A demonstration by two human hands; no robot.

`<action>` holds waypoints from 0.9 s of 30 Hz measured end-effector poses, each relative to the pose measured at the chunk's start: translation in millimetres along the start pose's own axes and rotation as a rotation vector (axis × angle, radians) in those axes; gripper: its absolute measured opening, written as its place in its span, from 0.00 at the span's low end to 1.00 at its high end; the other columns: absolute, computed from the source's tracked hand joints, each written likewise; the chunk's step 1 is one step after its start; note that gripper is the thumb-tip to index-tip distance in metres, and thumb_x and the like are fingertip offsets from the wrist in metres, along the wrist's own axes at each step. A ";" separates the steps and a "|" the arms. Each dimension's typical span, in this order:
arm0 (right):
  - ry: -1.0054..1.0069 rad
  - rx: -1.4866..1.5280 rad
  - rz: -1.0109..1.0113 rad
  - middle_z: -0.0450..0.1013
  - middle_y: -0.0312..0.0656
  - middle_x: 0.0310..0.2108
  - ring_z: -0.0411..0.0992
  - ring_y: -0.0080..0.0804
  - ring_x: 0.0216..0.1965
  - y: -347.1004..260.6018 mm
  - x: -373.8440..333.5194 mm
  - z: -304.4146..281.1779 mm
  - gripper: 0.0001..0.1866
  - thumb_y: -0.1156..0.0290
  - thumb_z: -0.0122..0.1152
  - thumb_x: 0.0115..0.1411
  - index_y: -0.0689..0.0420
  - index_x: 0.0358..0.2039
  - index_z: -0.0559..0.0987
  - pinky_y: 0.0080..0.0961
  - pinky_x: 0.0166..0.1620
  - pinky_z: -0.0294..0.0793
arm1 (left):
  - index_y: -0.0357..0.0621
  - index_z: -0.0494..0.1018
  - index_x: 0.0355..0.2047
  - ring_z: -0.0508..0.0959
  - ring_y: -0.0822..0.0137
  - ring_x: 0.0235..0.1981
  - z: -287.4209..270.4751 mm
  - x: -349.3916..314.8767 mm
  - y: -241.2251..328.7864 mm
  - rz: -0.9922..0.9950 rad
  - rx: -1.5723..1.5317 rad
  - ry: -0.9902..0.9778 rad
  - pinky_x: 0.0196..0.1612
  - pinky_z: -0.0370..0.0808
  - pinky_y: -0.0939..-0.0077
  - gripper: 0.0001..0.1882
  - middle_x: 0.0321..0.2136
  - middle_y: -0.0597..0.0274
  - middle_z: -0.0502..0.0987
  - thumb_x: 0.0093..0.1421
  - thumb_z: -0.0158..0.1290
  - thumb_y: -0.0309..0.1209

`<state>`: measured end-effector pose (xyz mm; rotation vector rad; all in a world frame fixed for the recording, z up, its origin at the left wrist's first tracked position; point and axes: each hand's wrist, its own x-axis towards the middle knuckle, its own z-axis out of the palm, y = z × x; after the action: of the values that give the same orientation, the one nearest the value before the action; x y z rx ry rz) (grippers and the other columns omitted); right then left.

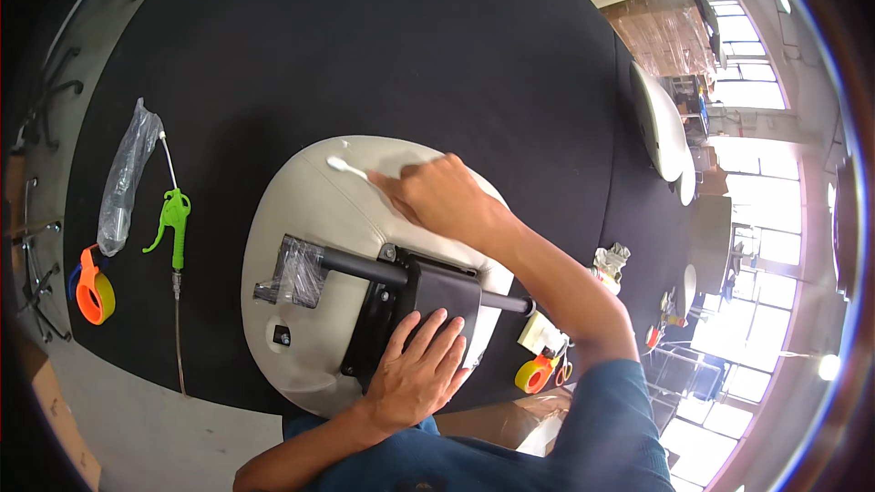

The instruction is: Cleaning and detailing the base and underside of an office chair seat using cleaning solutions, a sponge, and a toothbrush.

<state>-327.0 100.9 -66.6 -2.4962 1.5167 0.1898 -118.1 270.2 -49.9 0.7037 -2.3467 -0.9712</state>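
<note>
A cream padded chair cushion lies on the black table, a seam running across its upper part. Bolted to it is a black metal bracket with a rod, one end wrapped in clear plastic. My left hand rests flat on the bracket's near side, fingers spread. Over the far part of the cushion, my right hand is closed around what looks like a white toothbrush. Its white head is at the cushion's surface; most of the handle is hidden by my fingers.
Left of the cushion lie a green air blow gun with its hose, a plastic-wrapped part and an orange tape dispenser. At right are another orange tape dispenser and scissors. More cream cushions stand at far right.
</note>
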 end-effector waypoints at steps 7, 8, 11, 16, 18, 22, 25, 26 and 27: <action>0.082 -0.026 0.002 0.79 0.42 0.23 0.78 0.45 0.22 16.1 15.0 -4.6 0.18 0.65 0.63 0.70 0.49 0.58 0.87 0.43 0.26 0.76 | 0.42 0.84 0.51 0.76 0.51 0.66 2.3 2.9 2.4 -0.003 -0.005 0.017 0.74 0.62 0.44 0.22 0.60 0.54 0.81 0.64 0.66 0.44; -0.008 -0.047 0.001 0.79 0.43 0.23 0.78 0.46 0.22 15.2 12.0 -8.4 0.18 0.65 0.63 0.71 0.50 0.59 0.87 0.43 0.27 0.76 | 0.42 0.84 0.51 0.76 0.51 0.66 1.6 1.3 2.8 0.000 -0.006 0.015 0.74 0.62 0.44 0.22 0.60 0.54 0.81 0.64 0.66 0.44; -0.082 -0.068 -0.042 0.79 0.44 0.23 0.79 0.46 0.23 15.2 1.2 -18.7 0.18 0.66 0.62 0.72 0.51 0.59 0.86 0.43 0.28 0.76 | 0.42 0.84 0.50 0.76 0.51 0.67 0.7 2.5 0.7 0.005 -0.002 0.007 0.74 0.61 0.44 0.22 0.60 0.54 0.81 0.64 0.66 0.44; -0.051 -0.047 -0.049 0.80 0.44 0.24 0.79 0.48 0.24 15.1 17.0 -19.3 0.19 0.67 0.62 0.72 0.53 0.60 0.85 0.43 0.29 0.77 | 0.42 0.85 0.50 0.75 0.53 0.67 2.8 1.8 3.0 -0.002 0.010 -0.004 0.74 0.61 0.44 0.21 0.61 0.55 0.81 0.64 0.66 0.45; -0.085 -0.001 -0.046 0.80 0.45 0.24 0.80 0.48 0.25 15.2 19.4 -21.9 0.19 0.67 0.61 0.72 0.53 0.61 0.85 0.43 0.29 0.78 | 0.42 0.85 0.50 0.75 0.53 0.67 1.6 1.5 2.1 0.003 0.017 -0.001 0.74 0.61 0.44 0.22 0.60 0.55 0.81 0.64 0.66 0.45; -0.099 -0.026 -0.066 0.80 0.46 0.25 0.80 0.49 0.25 18.0 5.7 -24.8 0.19 0.67 0.60 0.72 0.54 0.61 0.85 0.45 0.30 0.78 | 0.42 0.85 0.50 0.75 0.53 0.67 1.4 2.5 2.8 0.001 0.014 -0.003 0.74 0.61 0.44 0.22 0.60 0.55 0.81 0.65 0.66 0.45; -0.093 -0.006 -0.023 0.81 0.47 0.25 0.81 0.49 0.27 17.0 23.2 -22.1 0.19 0.67 0.60 0.72 0.53 0.61 0.85 0.45 0.31 0.79 | 0.42 0.84 0.50 0.75 0.53 0.67 2.2 3.8 3.7 0.007 0.017 -0.012 0.74 0.61 0.44 0.22 0.60 0.55 0.81 0.65 0.65 0.46; -0.105 0.003 -0.019 0.81 0.47 0.25 0.81 0.49 0.27 18.4 24.2 -19.2 0.19 0.67 0.59 0.72 0.52 0.61 0.85 0.45 0.31 0.79 | 0.42 0.84 0.50 0.75 0.53 0.67 2.8 4.3 4.2 0.012 0.016 -0.011 0.75 0.61 0.44 0.22 0.60 0.55 0.81 0.65 0.65 0.46; -0.112 0.015 -0.025 0.81 0.47 0.25 0.81 0.49 0.27 18.4 28.0 -16.8 0.19 0.67 0.59 0.72 0.52 0.61 0.85 0.45 0.32 0.80 | 0.42 0.84 0.50 0.75 0.53 0.67 2.0 4.7 2.4 0.012 0.023 -0.008 0.75 0.61 0.44 0.22 0.60 0.55 0.81 0.65 0.65 0.46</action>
<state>-330.4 64.5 -58.6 -2.4469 1.4374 0.3074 -123.4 269.7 -48.2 0.6952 -2.3696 -0.9456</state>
